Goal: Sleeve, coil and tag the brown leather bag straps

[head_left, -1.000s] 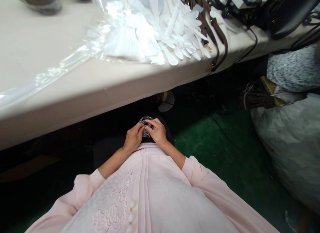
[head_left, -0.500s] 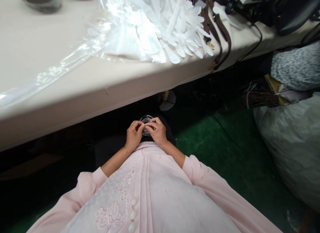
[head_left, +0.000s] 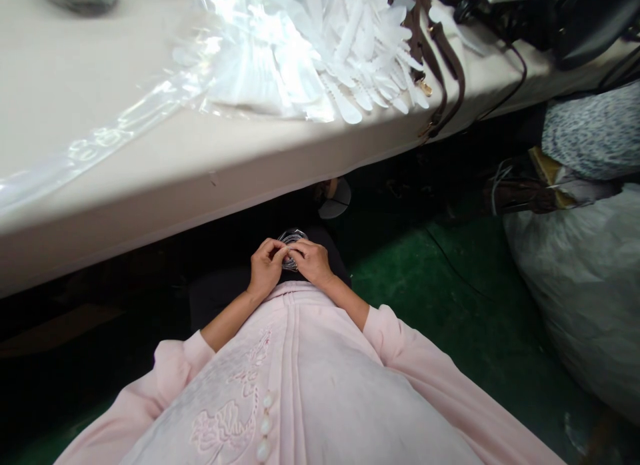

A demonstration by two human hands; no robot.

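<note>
A shiny, silvery coiled bundle [head_left: 293, 237] rests on the dark-clothed lap, just beyond the waist of the pink top. My left hand [head_left: 266, 268] is closed in a pinch at the bundle's left side. From the right, my right hand [head_left: 311, 261] is also pinched, its fingertips meeting those of my left hand over the coil. What lies between the fingertips is too small to make out. Both hands partly cover the bundle.
A cloth-covered table [head_left: 150, 178] spans the top, bearing clear plastic bags [head_left: 260, 65], white serrated strips [head_left: 350, 52] and brown straps [head_left: 453, 65]. A large pale sack [head_left: 585, 285] stands on the green floor at right, with patterned fabric [head_left: 593, 132] above.
The fingers of my right hand have folded lower and closer over the coil. Both hands stay pinched together in nearly the same place, and the view has shifted slightly.
</note>
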